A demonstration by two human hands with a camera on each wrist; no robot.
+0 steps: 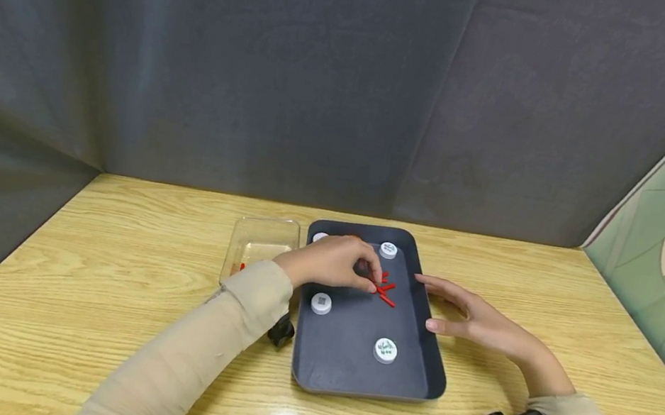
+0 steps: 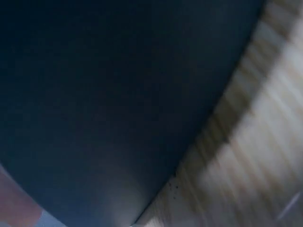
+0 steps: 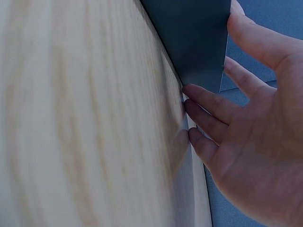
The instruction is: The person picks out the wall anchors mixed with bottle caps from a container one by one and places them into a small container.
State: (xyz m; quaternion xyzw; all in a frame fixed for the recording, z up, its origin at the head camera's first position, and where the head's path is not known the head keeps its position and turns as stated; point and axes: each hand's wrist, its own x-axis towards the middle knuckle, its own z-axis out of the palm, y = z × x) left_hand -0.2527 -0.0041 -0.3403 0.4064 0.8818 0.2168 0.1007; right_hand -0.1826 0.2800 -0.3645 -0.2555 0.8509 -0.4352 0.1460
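Observation:
A dark grey rectangular tray (image 1: 340, 370) rests on the wooden table. Reaching in over its left wall, my left hand (image 1: 334, 261) pinches a small red stick between thumb and index fingertips. Several more red sticks (image 1: 387, 300) lie loose right beside those fingertips on the tray floor. At the tray's right wall, my right hand (image 1: 477, 319) has its fingers extended, fingertips right at the rim. In the right wrist view its fingers (image 3: 208, 104) are spread beside the tray's outer wall (image 3: 194, 42). The left wrist view is mostly filled by the dark tray wall (image 2: 118, 94).
Round white caps sit in the tray: one at front right (image 1: 385, 350), one at left (image 1: 321, 303), one at back right (image 1: 388, 250), another partly hidden behind the left hand. A clear container (image 1: 268, 226) with a bit of red inside stands left of the tray.

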